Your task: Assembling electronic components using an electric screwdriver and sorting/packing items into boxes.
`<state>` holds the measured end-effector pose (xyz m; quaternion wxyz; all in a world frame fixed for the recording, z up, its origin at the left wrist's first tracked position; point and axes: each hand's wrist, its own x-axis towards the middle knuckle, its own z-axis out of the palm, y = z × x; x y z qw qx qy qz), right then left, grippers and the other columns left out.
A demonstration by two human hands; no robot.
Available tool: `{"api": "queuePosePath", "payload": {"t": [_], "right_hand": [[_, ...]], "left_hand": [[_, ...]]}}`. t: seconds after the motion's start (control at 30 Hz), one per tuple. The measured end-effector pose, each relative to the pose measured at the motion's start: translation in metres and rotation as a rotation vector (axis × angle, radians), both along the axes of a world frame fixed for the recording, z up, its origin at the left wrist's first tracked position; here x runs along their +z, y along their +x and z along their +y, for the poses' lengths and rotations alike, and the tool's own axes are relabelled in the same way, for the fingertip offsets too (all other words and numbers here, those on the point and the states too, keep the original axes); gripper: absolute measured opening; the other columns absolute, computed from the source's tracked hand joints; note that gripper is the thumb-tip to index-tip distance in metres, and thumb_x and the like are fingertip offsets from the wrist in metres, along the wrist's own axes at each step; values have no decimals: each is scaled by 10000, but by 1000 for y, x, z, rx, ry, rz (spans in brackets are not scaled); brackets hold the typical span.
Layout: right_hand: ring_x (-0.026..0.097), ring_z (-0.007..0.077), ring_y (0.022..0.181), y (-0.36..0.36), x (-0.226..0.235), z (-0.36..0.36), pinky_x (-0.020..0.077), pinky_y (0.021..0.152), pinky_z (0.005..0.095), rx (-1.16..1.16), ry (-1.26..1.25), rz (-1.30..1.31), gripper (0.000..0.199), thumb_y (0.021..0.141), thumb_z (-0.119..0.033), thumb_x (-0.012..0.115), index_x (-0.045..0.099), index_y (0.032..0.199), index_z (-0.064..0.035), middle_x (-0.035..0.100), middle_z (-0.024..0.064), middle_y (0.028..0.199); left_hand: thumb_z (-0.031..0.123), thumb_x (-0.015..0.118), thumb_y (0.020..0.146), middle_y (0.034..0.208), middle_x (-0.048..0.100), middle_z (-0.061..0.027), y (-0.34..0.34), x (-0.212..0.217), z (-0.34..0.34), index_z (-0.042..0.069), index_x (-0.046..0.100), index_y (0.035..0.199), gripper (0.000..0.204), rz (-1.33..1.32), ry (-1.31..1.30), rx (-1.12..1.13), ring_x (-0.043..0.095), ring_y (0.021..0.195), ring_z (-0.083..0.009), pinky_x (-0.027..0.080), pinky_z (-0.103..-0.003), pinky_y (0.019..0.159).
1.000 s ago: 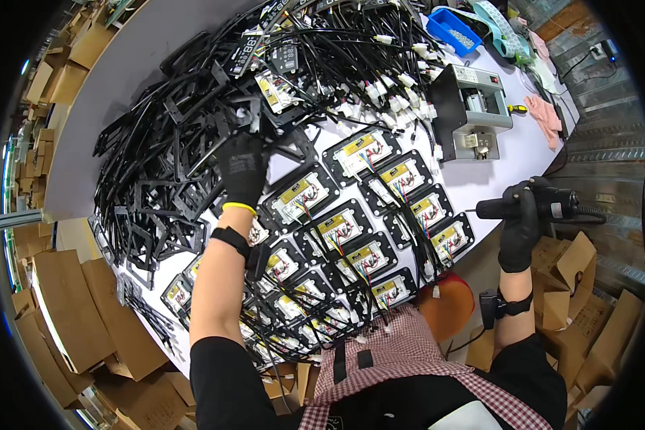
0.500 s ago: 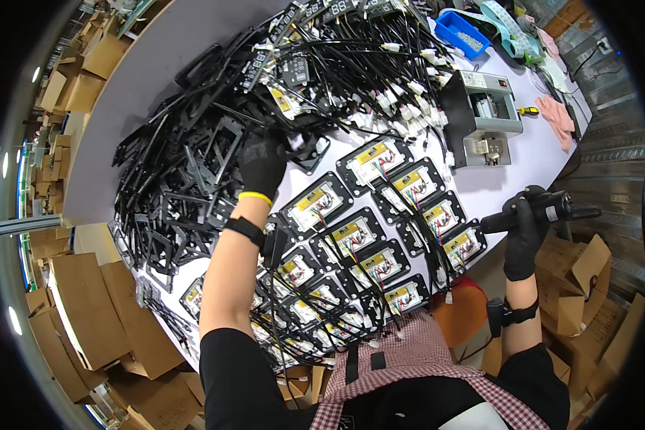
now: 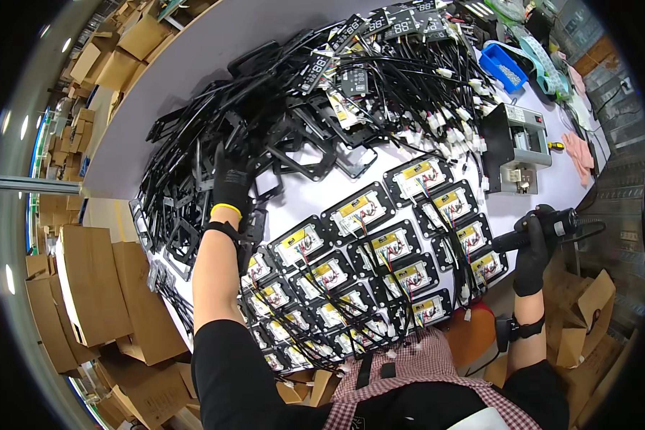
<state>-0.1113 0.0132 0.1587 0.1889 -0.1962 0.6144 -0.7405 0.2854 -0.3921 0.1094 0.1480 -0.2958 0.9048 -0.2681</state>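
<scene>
Left hand: the gloved left hand (image 3: 231, 183) reaches into the heap of black frames (image 3: 215, 165) at centre left of the frame, fingers curled down among them; whether it has closed on one frame I cannot tell.
Right hand: the gloved right hand (image 3: 534, 247) sits at the right edge of the frame, closed around the grip of a black power screwdriver (image 3: 545, 228), its tip pointing left toward the boards.
Work pieces: rows of black-framed circuit boards (image 3: 358, 258) with yellow labels and coloured wires lie across the centre and lower centre of the white table (image 3: 158, 93).
Snag risk: the frames in the heap look interlocked, so pulling one free could drag neighbours along and send them sliding onto the laid-out rows.
Wire risk: loose black cables with white plugs (image 3: 437, 107) spill from the upper centre; a tugged frame may catch one and pull a plug.
Tool risk: the screwdriver hangs close to the rightmost boards, so a careless swing might knock them or nick their wires.
Edge risk: boards at the lower centre sit near the table's edge above cardboard boxes (image 3: 93, 294) and could be nudged off by the forearm.
</scene>
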Motion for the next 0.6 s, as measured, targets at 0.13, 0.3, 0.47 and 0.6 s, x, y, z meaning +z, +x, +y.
{"api": "queuePosePath", "payload": {"t": [0.13, 0.3, 0.47, 0.6], "right_hand": [[552, 120, 745, 12, -3, -9, 471, 674, 273, 10, 7, -23, 241, 876, 17, 573, 532, 1112, -14, 561, 51, 874], [548, 117, 749, 11, -5, -9, 469, 672, 271, 4, 7, -26, 234, 880, 10, 568, 530, 1111, -9, 555, 48, 883], [547, 116, 745, 8, -5, -15, 470, 674, 269, -25, 16, -12, 231, 881, 10, 564, 528, 1108, -6, 555, 47, 870], [547, 117, 748, 3, -11, -8, 473, 679, 271, -36, 55, -29, 234, 880, 12, 562, 523, 1110, -3, 550, 51, 873]], "left_hand": [[157, 469, 883, 1434, 471, -79, 45, -12, -22, 228, 595, 1218, 365, 127, 43, 24, 366, 1375, -256, 49, -599, 1150], [266, 623, 759, 1264, 591, -70, 17, 13, 1, 205, 687, 1018, 273, 208, 162, 29, 568, 1116, -261, 142, -622, 1108], [222, 668, 784, 1081, 606, -112, -22, -17, 51, 181, 660, 1117, 336, 567, 503, -182, 586, 990, -305, 439, -499, 865], [199, 620, 833, 1067, 584, -181, -96, -31, 44, 275, 501, 1364, 549, 503, 713, -49, 614, 896, -350, 517, -467, 697]]}}
